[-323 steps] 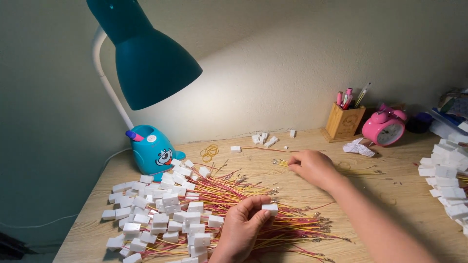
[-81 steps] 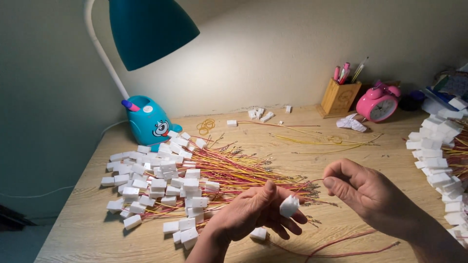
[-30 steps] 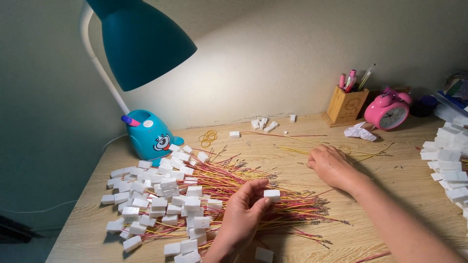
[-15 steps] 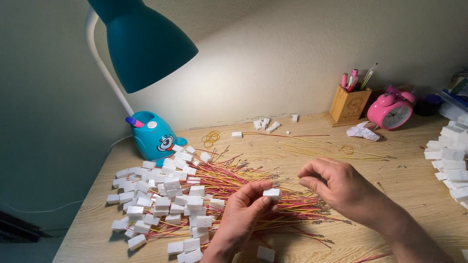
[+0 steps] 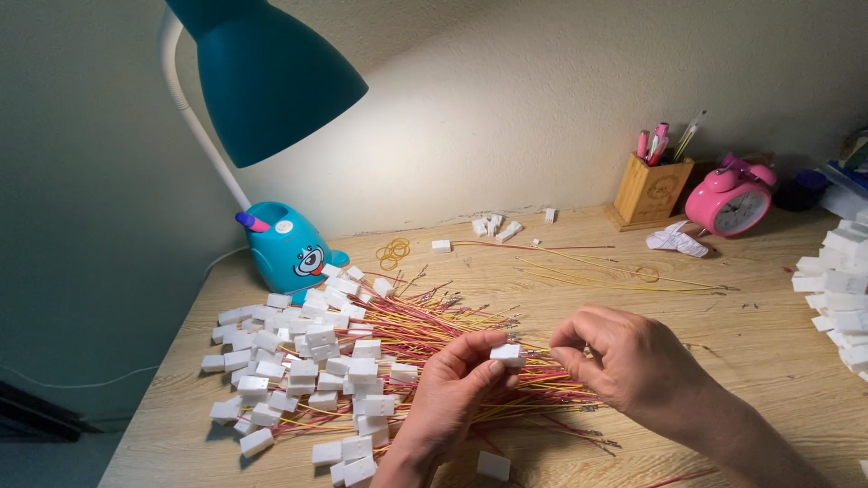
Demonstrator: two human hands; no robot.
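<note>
1. Left hand (image 5: 448,407) raised above the desk near the lower middle of the view, fingers curled; pinched a small white connector block (image 5: 505,353) between thumb and fingertips.
2. Right hand (image 5: 624,361) just beside it, to the right; thumb and forefinger closed together, tips turned toward the block; possibly gripped a thin wire there, though too fine and too blurred to tell for sure.
3. Held the block above the near edge of a heap of red and yellow wires (image 5: 470,361); lay fanned across the wooden desk (image 5: 723,361), loose ends pointing right.
4. Clustered to the left of the hands, a pile of white connector blocks (image 5: 298,361) at the wires' other ends; one stray white block (image 5: 493,465) on the desk just below the left hand.
5. Further back, a few loose yellow wires (image 5: 615,276) stretched across the desk; some rubber bands (image 5: 394,251) near the lamp base.
6. Stood at the back left, a teal desk lamp (image 5: 271,81) with a cartoon-animal base (image 5: 289,253); shade hung over the pile.
7. Against the wall at the back right, a wooden pen holder (image 5: 646,192) with pens; beside it a pink alarm clock (image 5: 731,201); a crumpled scrap of paper (image 5: 674,239) in front.
8. At the right edge, a second stack of white blocks (image 5: 836,289), well apart from the hands.
</note>
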